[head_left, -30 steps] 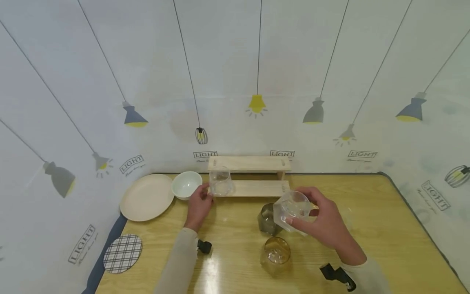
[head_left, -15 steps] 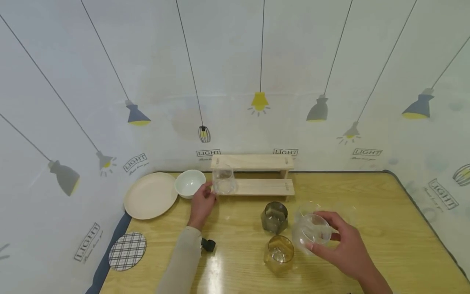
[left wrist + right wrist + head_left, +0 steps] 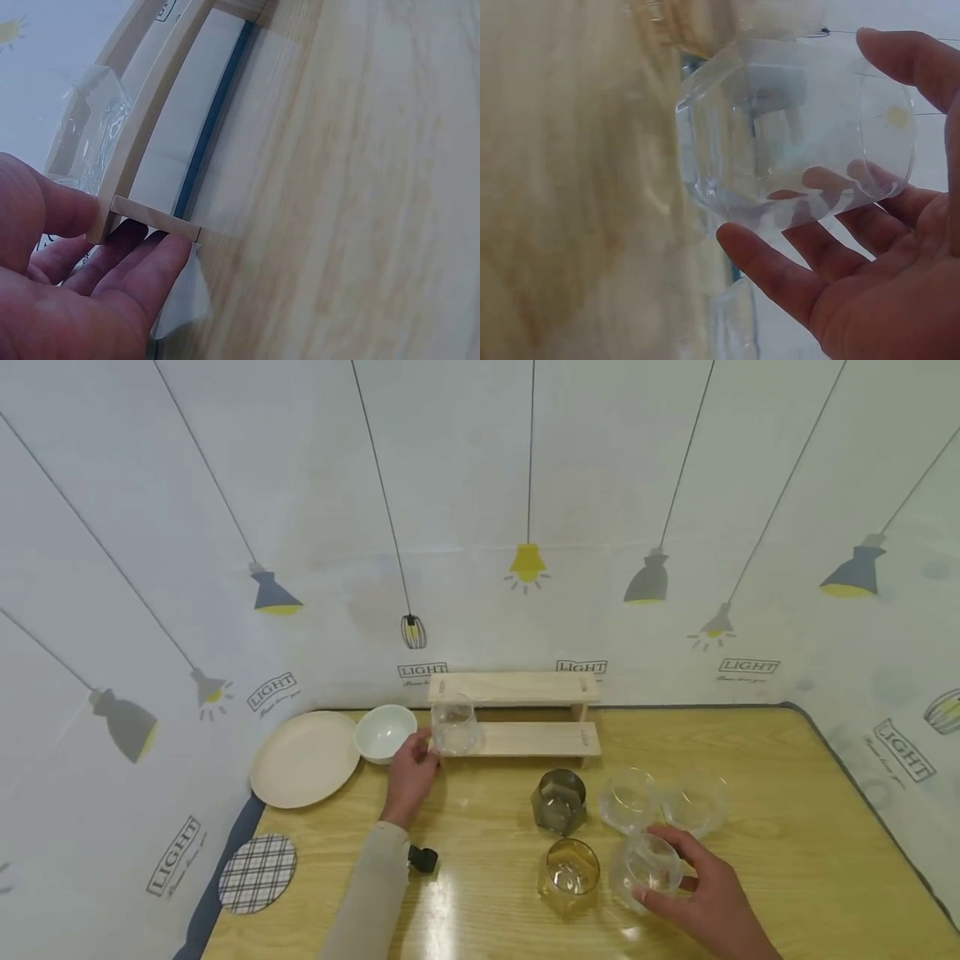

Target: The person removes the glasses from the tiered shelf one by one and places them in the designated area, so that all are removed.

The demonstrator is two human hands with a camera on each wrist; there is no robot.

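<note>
At the left end of a two-step wooden shelf (image 3: 536, 739), my left hand (image 3: 412, 777) grips the lower board. Its thumb lies at the board's edge and its fingers are against the short leg (image 3: 154, 217). A clear glass (image 3: 453, 727) stands on that lower step beside the hand. My right hand (image 3: 708, 889) holds another clear glass (image 3: 795, 135), thumb on one side and fingers on the other. This glass is upright, at or just above the table; which one I cannot tell. Just left of it stands an amber glass (image 3: 568, 877), with a smoky grey glass (image 3: 559, 803) behind.
Behind the held glass, two more clear glasses (image 3: 630, 802) stand side by side on the wooden table (image 3: 810, 860). A pale bowl (image 3: 385, 735) and a beige plate (image 3: 303, 760) lie left of the shelf. A checked round mat (image 3: 257, 874) is nearer. A patterned wall rises behind.
My right hand has carried the clear glass from above the grey glass to the right and nearer, down beside the amber glass. My left hand has stayed at the shelf end.
</note>
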